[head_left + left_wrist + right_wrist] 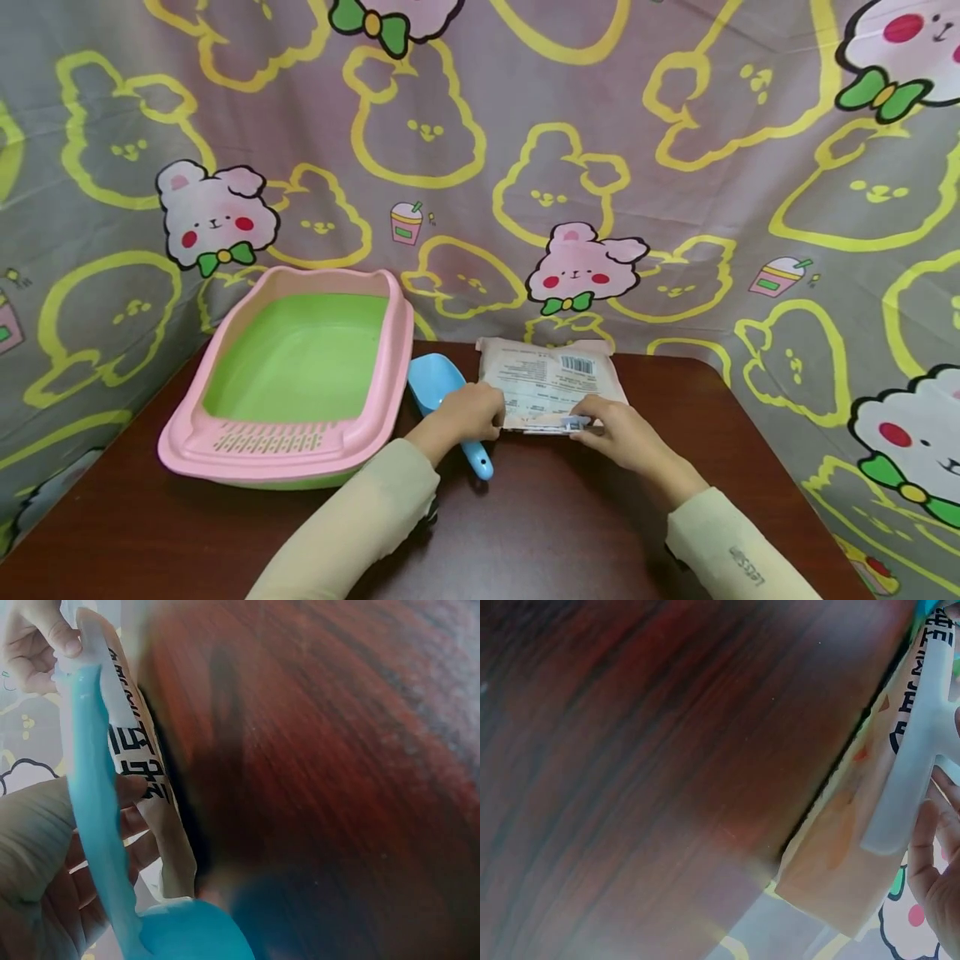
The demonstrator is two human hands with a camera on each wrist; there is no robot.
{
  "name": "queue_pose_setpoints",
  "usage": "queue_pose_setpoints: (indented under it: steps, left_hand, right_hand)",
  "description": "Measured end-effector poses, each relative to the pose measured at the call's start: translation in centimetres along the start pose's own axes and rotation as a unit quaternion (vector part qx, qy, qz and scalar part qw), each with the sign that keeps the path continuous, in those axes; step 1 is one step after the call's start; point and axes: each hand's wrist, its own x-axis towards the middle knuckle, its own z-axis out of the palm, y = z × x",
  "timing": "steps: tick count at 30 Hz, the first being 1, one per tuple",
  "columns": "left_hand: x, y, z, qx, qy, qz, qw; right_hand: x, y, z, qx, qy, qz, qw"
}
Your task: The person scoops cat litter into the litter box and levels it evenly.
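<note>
A pale pink-beige printed bag (536, 375) with a barcode lies on the table against the curtain. My left hand (468, 412) grips its near left edge, fingers and thumb around the edge. At the near right edge, my right hand (621, 429) pinches a whitish plastic handle strip (906, 791) lying along the bag. Dark lettering shows on the side beneath the strip in both wrist views. A blue scoop (435, 379) lies below my left wrist; its handle (94, 787) crosses the left wrist view and hides part of that hand.
A pink-rimmed litter tray (187, 425) with a green base stands on the left of the dark wooden table (555, 533). Behind the table hangs a grey curtain (450, 83) with cartoon rabbits.
</note>
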Motion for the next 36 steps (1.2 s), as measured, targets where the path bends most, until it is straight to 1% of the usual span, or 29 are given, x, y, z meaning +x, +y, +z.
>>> queue_pose_setpoints:
  steps: [3,6,16,22,28,32,36]
  left_hand:
    - [0.1,0.0,0.0,-0.003,0.001,0.009,1.0000]
    - [0.2,-0.1,0.0,-0.002,0.000,0.011,0.9999]
    - [0.4,-0.2,-0.1,-0.010,-0.009,0.002,0.9999]
    - [0.4,-0.1,-0.3,-0.004,-0.009,-0.001,0.9999]
    - [0.4,-0.2,-0.3,-0.001,-0.011,-0.002,0.9999]
    - [0.4,-0.2,-0.1,0.000,-0.013,-0.003,0.9999]
    - [0.6,-0.3,-0.2,0.005,-0.010,0.001,0.9999]
  right_hand:
    - [0.0,0.2,-0.1,0.012,0.001,0.003,1.000]
    - [0.0,0.3,-0.2,0.019,0.002,-0.004,1.000]
    - [0.0,0.8,-0.6,0.045,-0.006,-0.015,0.999]
    - [-0.2,1.2,-0.8,0.067,0.002,-0.019,0.998]
    - [-0.3,1.5,-0.8,0.077,-0.003,-0.008,0.997]
    - [-0.5,1.8,-1.0,0.075,-0.008,-0.002,0.997]
    - [-0.9,2.1,-1.3,0.073,-0.012,0.016,0.997]
